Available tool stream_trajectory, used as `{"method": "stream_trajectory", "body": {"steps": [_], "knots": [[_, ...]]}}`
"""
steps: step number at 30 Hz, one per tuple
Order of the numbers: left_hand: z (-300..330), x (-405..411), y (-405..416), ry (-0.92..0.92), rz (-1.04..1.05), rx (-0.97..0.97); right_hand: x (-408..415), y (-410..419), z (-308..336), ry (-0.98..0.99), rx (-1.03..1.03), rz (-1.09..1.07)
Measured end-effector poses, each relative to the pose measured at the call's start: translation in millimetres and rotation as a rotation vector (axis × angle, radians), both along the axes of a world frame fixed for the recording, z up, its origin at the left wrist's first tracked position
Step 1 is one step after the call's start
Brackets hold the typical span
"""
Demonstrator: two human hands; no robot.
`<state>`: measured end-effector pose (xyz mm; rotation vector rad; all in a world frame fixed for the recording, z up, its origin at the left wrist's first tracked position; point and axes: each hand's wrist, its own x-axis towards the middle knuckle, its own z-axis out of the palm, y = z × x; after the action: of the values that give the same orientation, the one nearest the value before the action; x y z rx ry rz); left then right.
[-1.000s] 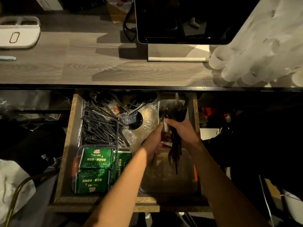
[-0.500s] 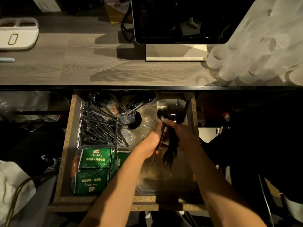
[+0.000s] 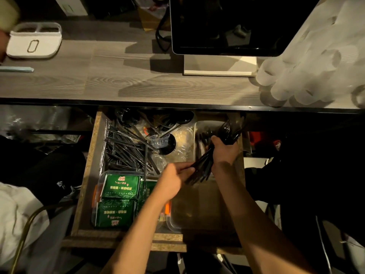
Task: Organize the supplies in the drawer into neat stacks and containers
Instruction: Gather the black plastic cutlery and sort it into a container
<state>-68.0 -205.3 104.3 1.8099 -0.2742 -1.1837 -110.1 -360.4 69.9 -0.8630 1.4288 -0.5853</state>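
Dimly, both hands' grip closes round dark cutlery, right hand, left hand.

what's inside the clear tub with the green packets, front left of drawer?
The tub holds green packets, at least two rows and a third partly behind the left hand. A black stick lies across its top. Anything beneath the packets is covered.

I see two bare forearms, no sleeves, watch or rings showing; the left hand sits toward seven o'clock of the right hand, both ungloved.
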Motion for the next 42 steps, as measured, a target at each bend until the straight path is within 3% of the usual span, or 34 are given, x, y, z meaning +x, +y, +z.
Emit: {"method": "stream_trajectory", "body": {"steps": [3, 7, 10, 13, 18, 21, 29, 35, 38, 42], "knots": [[4.3, 1.4, 3.4, -0.154, -0.001, 0.056, -1.0, 9.7, 26.7, -0.068, 0.096, 0.007], [6.2, 1.8, 10.7, -0.317, 0.151, -0.006, -3.1, 10.6, 26.4, -0.198, 0.359, 0.053], [0.4, -1.2, 15.5, -0.372, 0.155, -0.035, -1.8, 14.3, 28.8, -0.265, 0.403, 0.053], [-1.9, -8.2, 17.0, -0.195, 0.314, -0.077, 1.3, 17.2, 33.1, -0.351, 0.368, 0.035], [11.3, -18.3, -4.0, 0.328, 0.692, -0.177, 5.9, 25.6, 42.7, -0.531, 0.186, -0.004], [16.9, -17.3, -14.9, 0.382, 0.888, -0.179, 8.7, 33.2, 48.6, -0.561, 0.152, -0.017], [15.6, -35.7, -33.6, 0.257, 0.642, 0.053, 4.4, 58.9, 40.9, -0.544, 0.200, 0.146], [11.8, -15.7, -9.4, 0.245, 0.205, 0.001, -13.1, 29.0, 42.7, -0.311, 0.189, 0.563], [20.2, 6.1, -16.3, 0.284, 0.335, -0.215, -20.3, 21.6, 46.8, -0.286, 0.208, 0.823], [35.1, 42.4, -35.5, 0.069, 0.479, -0.304, -25.5, 22.9, 49.5, -0.256, 0.277, 1.117]]}}
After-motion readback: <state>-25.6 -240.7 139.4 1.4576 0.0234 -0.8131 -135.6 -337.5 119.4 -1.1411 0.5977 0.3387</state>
